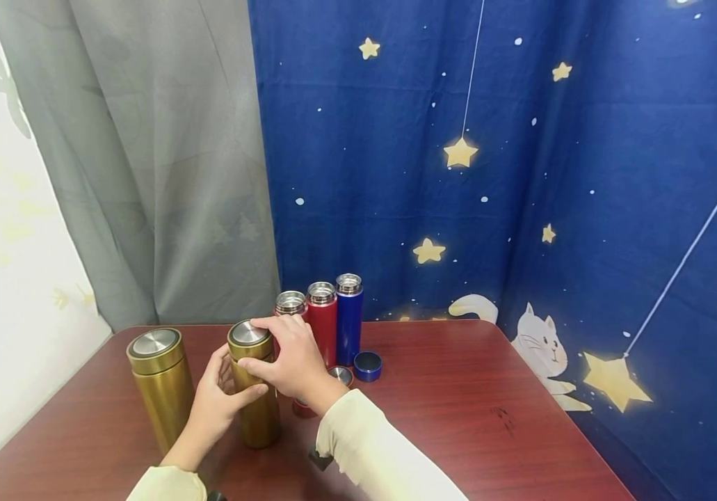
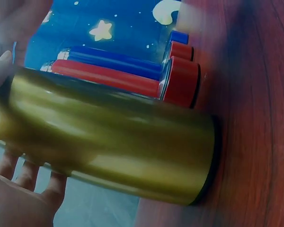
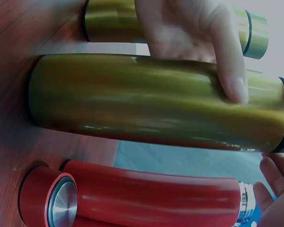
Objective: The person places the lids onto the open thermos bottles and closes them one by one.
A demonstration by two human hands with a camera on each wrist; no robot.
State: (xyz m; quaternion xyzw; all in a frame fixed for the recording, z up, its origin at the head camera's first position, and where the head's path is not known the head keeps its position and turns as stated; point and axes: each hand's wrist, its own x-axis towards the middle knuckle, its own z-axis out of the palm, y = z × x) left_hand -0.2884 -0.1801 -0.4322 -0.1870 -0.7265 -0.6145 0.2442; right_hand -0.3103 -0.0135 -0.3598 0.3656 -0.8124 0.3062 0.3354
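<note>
A gold thermos (image 1: 259,426) stands upright on the table between both hands. My left hand (image 1: 215,405) holds its body from the left, thumb across the front and fingers behind. Around the lid (image 1: 249,334), my right hand (image 1: 292,356) grips from the right, with the thumb on the near side and fingers over the top edge. In the right wrist view, the left thumb lies along the gold body (image 3: 146,101), and a dark band shows below the lid. Just left stands a second gold thermos (image 1: 167,396) with its lid on.
Behind the right hand stand two red thermoses (image 1: 323,323) and a blue thermos (image 1: 349,323), all lidless with steel necks showing. Near them on the table (image 1: 446,410) lie a blue lid (image 1: 367,367) and two red lids (image 3: 35,196). Curtains hang behind the table.
</note>
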